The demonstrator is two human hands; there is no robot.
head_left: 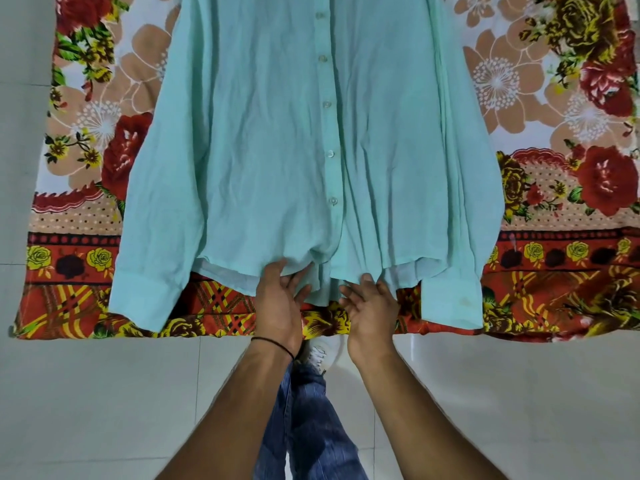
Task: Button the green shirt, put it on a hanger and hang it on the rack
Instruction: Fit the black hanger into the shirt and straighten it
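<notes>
The green shirt (277, 133) lies flat, front up, on the flowered sheet (86, 116). The left hand (278, 299) pinches its hem. The right hand (372, 310), fingers loose, touches the hem alongside, probably to square up the bottom edges.

A home bedroom: floral bedsheet (86, 140) (garish roses), tiled floor (104, 410).

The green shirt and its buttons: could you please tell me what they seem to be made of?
The green shirt looks like thin matte woven cloth, perhaps cotton or a blend: fine creases run down it. Its buttons look like pale, slightly glossy plastic or shell, catching light.
</notes>
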